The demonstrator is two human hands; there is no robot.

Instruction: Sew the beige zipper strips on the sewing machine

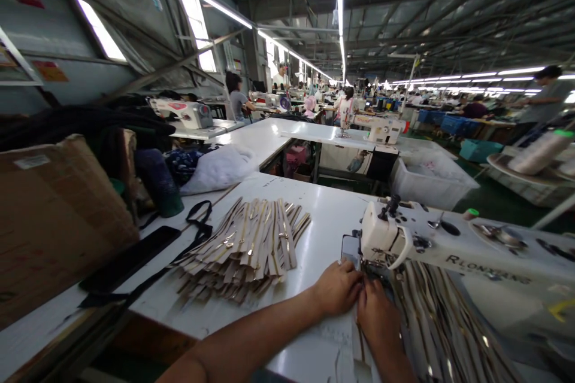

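Note:
Just below the presser foot of a white sewing machine (381, 239), my left hand (340, 287) and my right hand (376, 308) sit close together, fingertips bent and pressed down. A beige zipper (360, 352) with a metal tooth line runs from under my fingers toward me; its far end is hidden by the hands. To the left lies a fanned pile of beige zippers (256, 239) with gold teeth and pulls. More zippers (431, 317) hang in a bundle under the machine arm, right of my right hand.
At the left, a black strap (200, 233) and a dark flat case (130, 260) lie by a cardboard box (58, 221). White fluffy material (220, 167) rests behind the pile. Beyond the table (323, 209) stand a white bin (433, 176) and another sewing machine (380, 128). People work farther back.

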